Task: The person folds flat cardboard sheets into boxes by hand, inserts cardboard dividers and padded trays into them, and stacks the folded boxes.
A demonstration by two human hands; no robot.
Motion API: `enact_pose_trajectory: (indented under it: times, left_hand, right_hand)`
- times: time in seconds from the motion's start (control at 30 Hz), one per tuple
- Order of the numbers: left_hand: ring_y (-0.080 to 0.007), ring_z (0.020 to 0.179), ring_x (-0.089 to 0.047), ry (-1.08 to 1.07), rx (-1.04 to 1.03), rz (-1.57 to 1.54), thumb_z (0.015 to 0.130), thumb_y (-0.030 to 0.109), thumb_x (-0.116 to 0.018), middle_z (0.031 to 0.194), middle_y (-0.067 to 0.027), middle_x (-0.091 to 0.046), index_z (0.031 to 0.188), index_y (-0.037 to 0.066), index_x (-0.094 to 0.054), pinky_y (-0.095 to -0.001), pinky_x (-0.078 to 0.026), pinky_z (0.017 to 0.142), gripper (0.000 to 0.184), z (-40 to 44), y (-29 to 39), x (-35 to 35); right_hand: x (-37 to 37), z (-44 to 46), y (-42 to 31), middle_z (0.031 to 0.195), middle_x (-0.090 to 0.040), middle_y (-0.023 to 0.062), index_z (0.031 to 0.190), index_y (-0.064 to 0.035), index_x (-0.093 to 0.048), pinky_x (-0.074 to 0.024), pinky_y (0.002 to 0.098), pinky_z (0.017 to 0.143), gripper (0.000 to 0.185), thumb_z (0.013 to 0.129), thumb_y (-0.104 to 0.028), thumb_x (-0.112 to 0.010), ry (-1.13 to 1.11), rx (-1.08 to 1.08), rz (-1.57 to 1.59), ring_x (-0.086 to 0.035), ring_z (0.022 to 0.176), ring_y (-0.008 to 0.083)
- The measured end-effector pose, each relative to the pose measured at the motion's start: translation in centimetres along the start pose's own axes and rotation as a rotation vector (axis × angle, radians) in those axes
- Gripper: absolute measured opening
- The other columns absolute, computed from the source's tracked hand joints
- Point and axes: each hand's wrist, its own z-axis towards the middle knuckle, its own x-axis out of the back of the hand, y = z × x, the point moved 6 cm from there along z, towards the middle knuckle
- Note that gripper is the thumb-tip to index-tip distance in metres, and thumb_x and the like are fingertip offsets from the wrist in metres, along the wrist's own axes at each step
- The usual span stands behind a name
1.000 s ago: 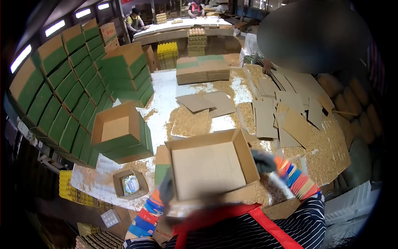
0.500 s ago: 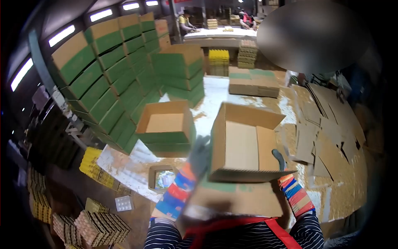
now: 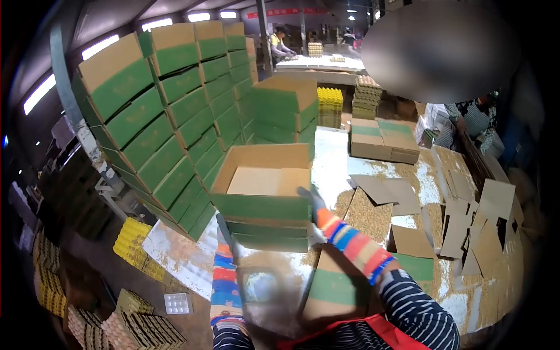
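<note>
An open green-and-brown cardboard box sits on top of another box at the left side of the table. My left hand is at the box's near left side, its fingers closed on it as far as they show. At the right side, my right hand grips the same box near its upper edge. Both hands wear dark gloves below multicoloured sleeves. Just in front, a small box with printed papers inside is blurred. Beside it lies a flattened green-and-brown carton.
Tall stacks of green boxes stand at the left. Flat cartons are piled at the table's back. Loose cardboard pieces cover the right side. Yellow trays stand low left. A worker is at a far table; another person is at right.
The open box has moved left from the table's middle onto the boxes at the left, with both hands. The view has turned left. A flattened carton now shows where the box was.
</note>
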Motion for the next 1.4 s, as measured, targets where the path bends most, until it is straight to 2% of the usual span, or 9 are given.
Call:
enact_pose_trajectory:
  times: [0.17,0.3,0.47,0.67,0.77,1.0,1.1,1.2,1.4]
  left_hand:
    - [-0.0204,0.104,-0.045,0.185,0.099,0.17,0.092,0.024,-0.037,0.116,-0.0124,-0.048,0.12,-0.003,-0.042,-0.0305,-0.036,0.091,0.039,1.2,0.4,3.5]
    - [-0.0242,0.11,-0.043,0.543,-0.26,0.399,0.087,0.026,-0.052,0.12,-0.0161,-0.046,0.122,-0.002,-0.041,-0.033,-0.034,0.094,0.047,-4.0,10.2,-2.6]
    - [-0.0381,0.114,-0.038,-0.828,-0.649,0.716,0.066,0.028,-0.06,0.122,-0.0239,-0.04,0.124,0.002,-0.04,-0.043,-0.031,0.096,0.066,-19.3,15.7,-21.6]
    - [-0.0421,0.119,-0.032,-1.696,-0.427,1.199,0.069,0.03,-0.058,0.129,-0.0255,-0.033,0.129,0.008,-0.038,-0.0468,-0.025,0.101,0.067,-30.8,17.7,-27.2]
    - [-0.0387,0.118,-0.037,-1.555,-0.752,1.056,0.07,0.025,-0.059,0.13,-0.0224,-0.036,0.13,0.008,-0.036,-0.0434,-0.028,0.1,0.066,-30.5,21.2,-25.2]
    - [-0.0181,0.117,-0.041,-1.689,0.402,0.44,0.085,0.02,-0.05,0.129,-0.0127,-0.043,0.13,0.001,-0.034,-0.0296,-0.033,0.096,0.052,-21.2,26.2,-24.4]
    - [-0.0178,0.105,-0.049,-1.699,-0.399,0.341,0.087,0.021,-0.047,0.118,-0.0112,-0.051,0.12,-0.004,-0.045,-0.0292,-0.037,0.092,0.042,-15.6,25.6,-25.7]
    - [-0.0151,0.095,-0.053,-1.305,0.187,0.372,0.084,0.022,-0.054,0.103,-0.0096,-0.058,0.116,-0.001,-0.05,-0.028,-0.042,0.084,0.041,-14.3,28.1,-28.0]
    - [-0.0136,0.085,-0.057,-0.718,-0.166,0.517,0.076,0.009,-0.059,0.099,-0.01,-0.059,0.12,0.0,-0.047,-0.0261,-0.047,0.073,0.046,-8.9,26.9,-24.7]
  right_hand:
    - [0.1,-3.8,-7.5,0.123,-0.047,0.0168,0.121,-0.0108,-0.049,-0.0332,0.0397,0.095,0.055,0.085,-0.051,-0.037,0.079,0.142,-1.39,-0.041,0.112,0.0334]
    - [6.4,-15.1,-12.9,0.114,-0.049,0.0205,0.116,-0.0111,-0.052,-0.0402,0.0417,0.086,0.041,0.083,-0.036,-0.051,0.03,0.288,-1.13,-0.048,0.101,0.0364]
    - [11.0,-34.3,-11.1,0.125,-0.036,0.0266,0.126,-0.0054,-0.039,-0.0259,0.049,0.097,0.088,0.062,-0.06,-0.061,-0.347,0.123,-1.688,-0.033,0.117,0.0429]
    - [13.0,-44.8,-8.5,0.119,-0.046,0.0171,0.122,-0.0097,-0.044,-0.0373,0.0419,0.088,0.044,0.079,-0.018,-0.041,-0.39,0.341,-1.872,-0.045,0.109,0.032]
    - [11.9,-45.5,-13.7,0.107,-0.05,0.0132,0.111,-0.0104,-0.052,-0.0422,0.0356,0.079,0.036,0.076,-0.018,-0.044,-0.384,0.508,-1.688,-0.05,0.099,0.0265]
    - [10.3,-39.9,-28.6,0.078,-0.056,0.0055,0.106,-0.0058,-0.053,-0.0409,0.0349,0.063,0.037,0.073,-0.022,-0.055,-0.148,0.772,-1.693,-0.053,0.071,0.0231]
    - [9.4,-36.5,-27.9,0.097,-0.053,0.0123,0.122,-0.0054,-0.042,-0.0352,0.0422,0.086,0.057,0.072,-0.031,-0.055,-0.043,0.648,-1.878,-0.05,0.091,0.0278]
    - [9.2,-37.5,-26.5,0.118,-0.044,0.0175,0.125,-0.0103,-0.041,-0.0215,0.0512,0.099,0.065,0.071,-0.045,-0.057,0.182,0.708,-1.804,-0.037,0.114,0.0355]
    - [11.3,-41.7,-28.2,0.079,-0.054,0.0038,0.08,-0.0128,-0.059,-0.033,0.0484,0.094,0.016,0.065,-0.018,-0.063,-0.152,0.988,-1.349,-0.053,0.093,0.0265]
